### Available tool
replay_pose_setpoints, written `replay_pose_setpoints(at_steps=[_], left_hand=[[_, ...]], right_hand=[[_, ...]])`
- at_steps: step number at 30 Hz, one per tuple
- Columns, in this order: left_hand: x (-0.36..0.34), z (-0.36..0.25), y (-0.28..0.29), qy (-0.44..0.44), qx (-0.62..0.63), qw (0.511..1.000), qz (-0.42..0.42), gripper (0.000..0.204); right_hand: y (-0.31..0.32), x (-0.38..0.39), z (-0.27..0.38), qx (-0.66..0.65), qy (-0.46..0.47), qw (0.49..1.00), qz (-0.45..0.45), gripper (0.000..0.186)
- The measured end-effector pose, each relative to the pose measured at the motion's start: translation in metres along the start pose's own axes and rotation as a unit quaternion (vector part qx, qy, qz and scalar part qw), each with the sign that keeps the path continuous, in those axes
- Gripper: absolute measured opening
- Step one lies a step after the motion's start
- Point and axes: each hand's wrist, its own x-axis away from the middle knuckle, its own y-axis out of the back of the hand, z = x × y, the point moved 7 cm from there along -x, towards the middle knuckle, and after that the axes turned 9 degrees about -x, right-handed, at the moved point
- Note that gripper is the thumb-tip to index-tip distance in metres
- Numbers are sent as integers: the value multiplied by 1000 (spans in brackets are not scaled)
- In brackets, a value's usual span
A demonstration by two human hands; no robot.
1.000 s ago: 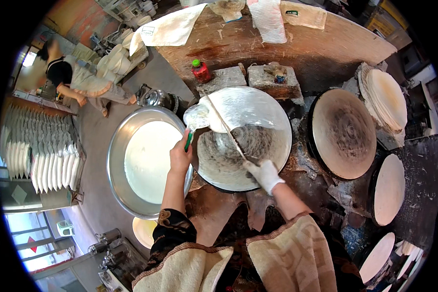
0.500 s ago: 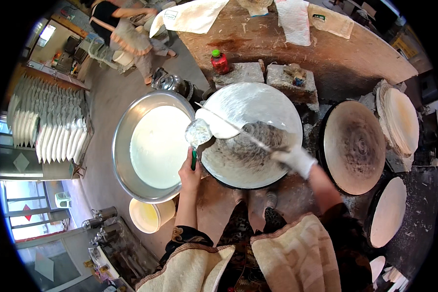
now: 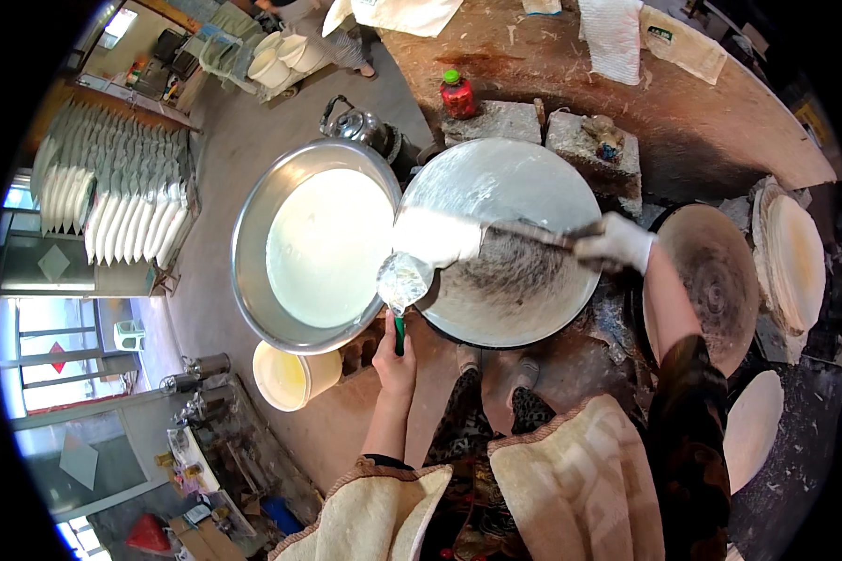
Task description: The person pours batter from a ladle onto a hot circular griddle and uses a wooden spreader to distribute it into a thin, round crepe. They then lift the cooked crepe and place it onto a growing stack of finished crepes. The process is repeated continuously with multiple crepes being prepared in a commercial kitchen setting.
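My left hand [image 3: 396,363] is closed around the green handle of a ladle [image 3: 403,279], whose bowl is over the near left edge of a large round griddle [image 3: 515,173]. White batter [image 3: 435,241] lies on the griddle's left part, just beyond the ladle. My right hand [image 3: 619,245], in a white glove, grips a long flat scraper [image 3: 538,234]. Blurred by motion, the scraper reaches leftward across the griddle to the batter; its far end is hard to make out. A wide metal basin [image 3: 248,271] of white batter stands left of the griddle.
Below the basin stands a cream bucket [image 3: 323,374] with yellowish liquid. A metal kettle [image 3: 363,126] is behind it. A red jar [image 3: 457,96] sits on a block. Further right are a second griddle [image 3: 711,280], stacked round flatbreads [image 3: 791,262] and another pale disc [image 3: 755,430].
My right hand has moved up and right, and the scraper has turned from slanting and edge-on to nearly level and flat. My left hand still holds the ladle at the griddle's edge. The view has shifted.
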Motion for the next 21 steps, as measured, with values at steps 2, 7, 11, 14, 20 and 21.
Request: replay_pose_setpoints(at_steps=[2,7,11,14,20,21], left_hand=[[11,-6,5,7,10,1000,5,55],[47,-13,5,46,24,997,52,53],[69,-29,9,25,34,997,69,55],[77,-46,8,-27,30,994,106,57],[56,-70,38,-121,34,991,53,54],[47,-67,50,-105,48,993,-11,53]], right_hand=[[18,-21,23,-31,10,999,-32,30],[-33,-14,39,35,-91,991,88,28],[-9,-6,29,101,-27,982,160,35],[36,-43,33,155,26,986,57,40],[-16,-51,87,282,15,954,105,41],[-23,-44,89,339,24,930,138,40]])
